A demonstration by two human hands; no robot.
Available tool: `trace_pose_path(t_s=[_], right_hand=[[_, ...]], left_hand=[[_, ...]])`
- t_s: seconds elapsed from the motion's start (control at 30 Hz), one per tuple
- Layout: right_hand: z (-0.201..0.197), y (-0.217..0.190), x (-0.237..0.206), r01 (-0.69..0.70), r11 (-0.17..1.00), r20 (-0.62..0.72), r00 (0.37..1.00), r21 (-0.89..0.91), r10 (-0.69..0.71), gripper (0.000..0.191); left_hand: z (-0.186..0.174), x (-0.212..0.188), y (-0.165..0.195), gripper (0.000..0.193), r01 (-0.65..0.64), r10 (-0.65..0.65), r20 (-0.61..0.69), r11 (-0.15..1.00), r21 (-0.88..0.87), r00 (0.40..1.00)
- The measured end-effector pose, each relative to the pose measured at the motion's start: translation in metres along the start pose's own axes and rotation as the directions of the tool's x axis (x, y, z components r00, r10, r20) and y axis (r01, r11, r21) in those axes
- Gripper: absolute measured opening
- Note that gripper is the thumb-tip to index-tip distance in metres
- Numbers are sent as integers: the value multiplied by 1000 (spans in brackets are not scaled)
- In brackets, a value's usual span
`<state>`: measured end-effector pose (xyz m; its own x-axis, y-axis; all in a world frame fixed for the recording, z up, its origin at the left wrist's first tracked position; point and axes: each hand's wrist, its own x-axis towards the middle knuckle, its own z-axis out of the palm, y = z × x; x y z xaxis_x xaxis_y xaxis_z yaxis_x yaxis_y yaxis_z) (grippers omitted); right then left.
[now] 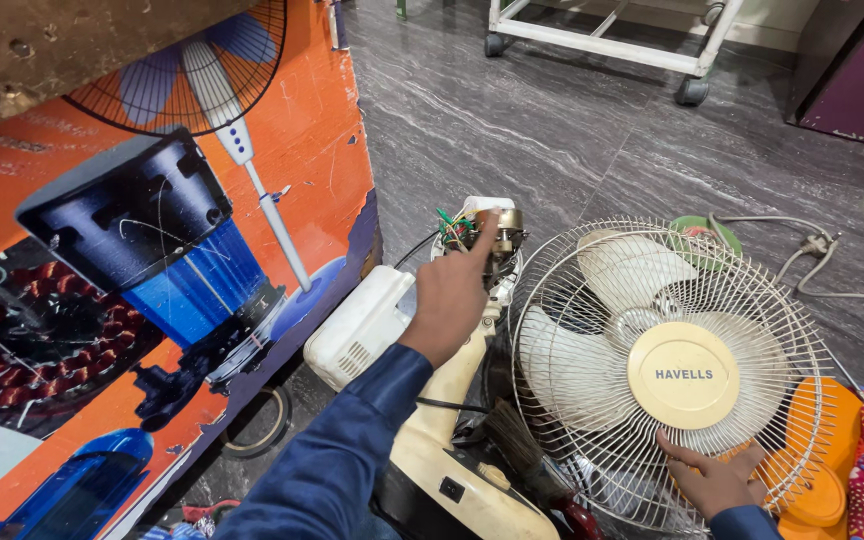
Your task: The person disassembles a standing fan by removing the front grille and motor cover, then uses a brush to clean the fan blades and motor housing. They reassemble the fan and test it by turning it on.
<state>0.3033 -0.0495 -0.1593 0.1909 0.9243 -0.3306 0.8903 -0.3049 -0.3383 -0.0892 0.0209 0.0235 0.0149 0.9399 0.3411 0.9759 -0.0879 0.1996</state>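
Cream fan (672,370) partly hides right hand (714,480); left hand (449,300) touches motor (497,235).

A: what was leaning on the left? 
B: big orange poster board (322,140) with fan pictures, plus a roll of tape (257,420) on the grey marble floor (552,120).

A: and further back? 
B: white wheeled metal frame (602,40), dark purple cabinet (852,70).

We wear dark blue long sleeves reaching the wrists behind our fingers; our left hand (449,300) and right hand (714,482) are bare, without rings.
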Motion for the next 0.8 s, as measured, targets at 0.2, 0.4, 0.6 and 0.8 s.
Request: trace_pose_path(t_s=[0.2, 0.4, 0.6, 0.8], right_hand=[[7, 2, -2, 22, 1000, -47, 999, -5, -22, 46], [16, 11, -10, 57, 998, -87, 994, -41, -61, 45], [22, 14, -8, 30, 999, -78, 997, 45, -27, 43], [26, 15, -14, -4, 997, -26, 1000, 79, 6, 42]], left_hand=[[-2, 4, -17, 60, 50, -107, -188, 957, -284, 976], [-12, 52, -38, 32, 102, -147, -204, 971, -215, 968], [4, 84, -42, 35, -17, -1, -390, 999, -42, 921], [23, 107, -54, 43, 477, -363, 313, 732, -487, 878]])
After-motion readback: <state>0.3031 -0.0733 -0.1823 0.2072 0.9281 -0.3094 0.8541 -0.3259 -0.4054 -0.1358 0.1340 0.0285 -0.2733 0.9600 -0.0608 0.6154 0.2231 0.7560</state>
